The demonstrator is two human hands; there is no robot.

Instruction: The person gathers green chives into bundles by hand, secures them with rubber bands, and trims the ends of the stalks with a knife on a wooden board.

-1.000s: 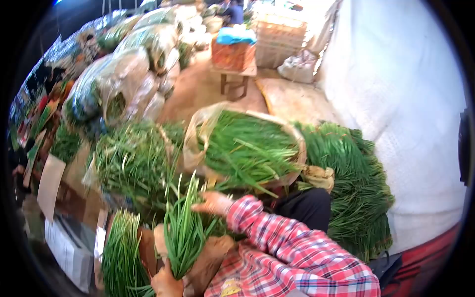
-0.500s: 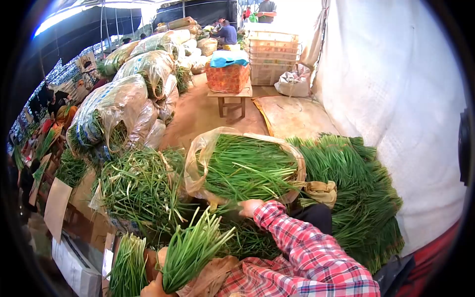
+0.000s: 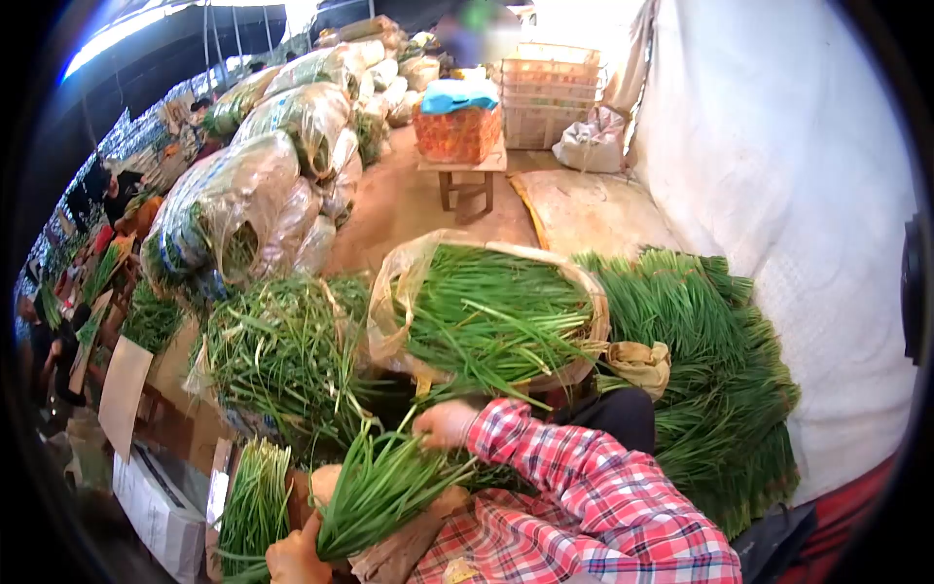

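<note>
Low in the view, my left hand (image 3: 299, 557) is wrapped round the lower end of a bunch of long green stalks (image 3: 384, 487). My right hand (image 3: 447, 424), in a red plaid sleeve, is closed at the upper right edge of that bunch; its fingertips meet the stalk ends there. Beyond it stands an open plastic-lined bag (image 3: 394, 292) full of green stalks (image 3: 496, 311). Left of the bag lies a loose heap of tangled greens (image 3: 277, 355). Another upright bunch (image 3: 255, 506) is beside my left hand.
Stacked green bundles (image 3: 720, 389) lie at the right by a white sheet wall (image 3: 788, 195). Large wrapped bags (image 3: 233, 204) line the left. Farther back are a small table (image 3: 465, 161) with a red box (image 3: 457, 134), and stacked crates (image 3: 550, 97). A white box (image 3: 161, 511) is low left.
My right hand has moved from beside the open bag back to the bunch. The bunch has stayed in my left hand and now leans lower to the right.
</note>
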